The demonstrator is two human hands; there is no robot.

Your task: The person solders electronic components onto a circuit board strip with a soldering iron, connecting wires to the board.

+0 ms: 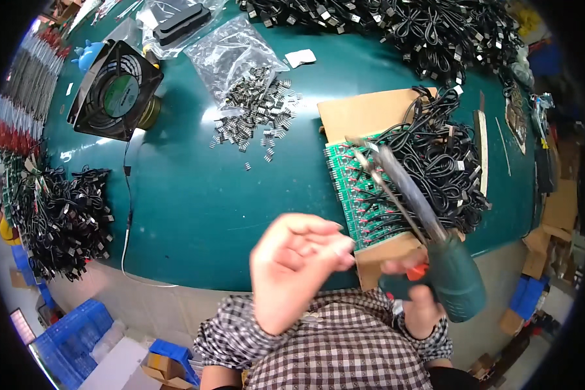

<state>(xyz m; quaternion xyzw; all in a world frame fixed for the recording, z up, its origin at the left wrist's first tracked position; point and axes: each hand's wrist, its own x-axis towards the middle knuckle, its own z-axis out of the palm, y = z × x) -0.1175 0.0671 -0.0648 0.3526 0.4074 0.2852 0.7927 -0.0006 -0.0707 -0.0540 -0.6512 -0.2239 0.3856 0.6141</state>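
Note:
My right hand point(417, 296) is wrapped around the grip of a dark green soldering gun point(458, 279) with a red trigger. Its long barrel, blurred by motion, and a thin guide tube slant up and left over a green circuit board panel point(346, 188). Black cables with red wire ends lie across that panel. Left of the gun, my left hand point(299, 260) hovers above the table's near edge, palm turned up. Its fingers are curled and thumb and fingertips pressed together; what they hold, if anything, I cannot make out.
Cardboard point(364, 114) lies under the panel, with a black cable heap point(435, 156) beside it. Small metal connectors point(257, 107) spill near a clear plastic bag point(231, 52). A black fan point(115, 91) stands at the left, near more bundled cables point(65, 221).

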